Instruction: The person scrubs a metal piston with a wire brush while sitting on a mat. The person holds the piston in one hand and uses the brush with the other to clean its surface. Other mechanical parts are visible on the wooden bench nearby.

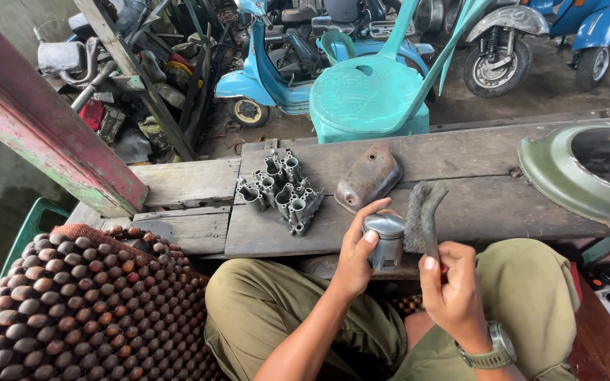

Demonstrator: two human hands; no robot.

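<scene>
My left hand (353,255) grips a small grey metal piston (385,240), held upright over my lap at the bench's front edge. My right hand (452,291), with a watch on its wrist, holds a wire brush (423,216) by its handle; the bristles stand right beside the piston's right side, touching or nearly so. Both hands are closed around what they hold.
A wooden bench (460,204) carries a grey carburettor body (281,192), a rusty brown metal cover (366,178) and a green curved panel (566,185). A beaded seat mat (79,303) lies at left. A teal plastic chair (368,95) and scooters stand beyond.
</scene>
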